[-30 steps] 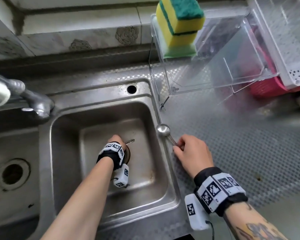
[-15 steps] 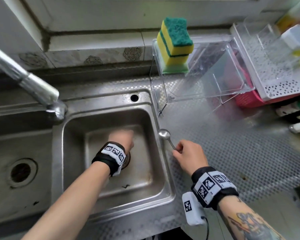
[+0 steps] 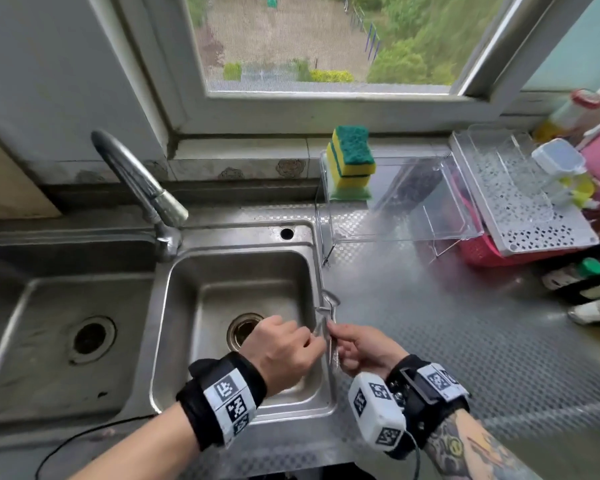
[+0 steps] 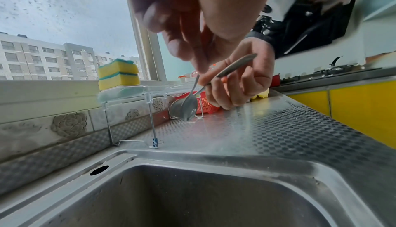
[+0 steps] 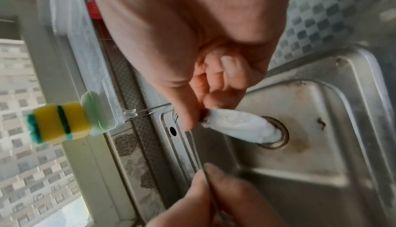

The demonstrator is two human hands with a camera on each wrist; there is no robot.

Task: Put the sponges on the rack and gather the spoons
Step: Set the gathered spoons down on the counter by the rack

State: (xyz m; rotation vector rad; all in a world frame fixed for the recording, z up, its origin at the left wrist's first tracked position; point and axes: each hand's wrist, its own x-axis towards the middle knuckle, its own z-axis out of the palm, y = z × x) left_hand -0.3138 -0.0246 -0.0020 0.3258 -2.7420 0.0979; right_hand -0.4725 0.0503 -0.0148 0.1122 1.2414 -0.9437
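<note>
While both hands are held together above the right rim of the sink [image 3: 174,341], two spoons are pinched by their handles: one spoon [image 4: 188,101] between the fingertips of the left hand [image 3: 284,351], the other spoon [image 4: 233,66] in the curled fingers of the right hand [image 3: 364,351]. The bowls are seen crossed, just above the steel surface [image 3: 447,323]. Two yellow-and-green sponges [image 3: 351,157] are stacked on the left end of the clear rack [image 3: 413,202], below the window.
</note>
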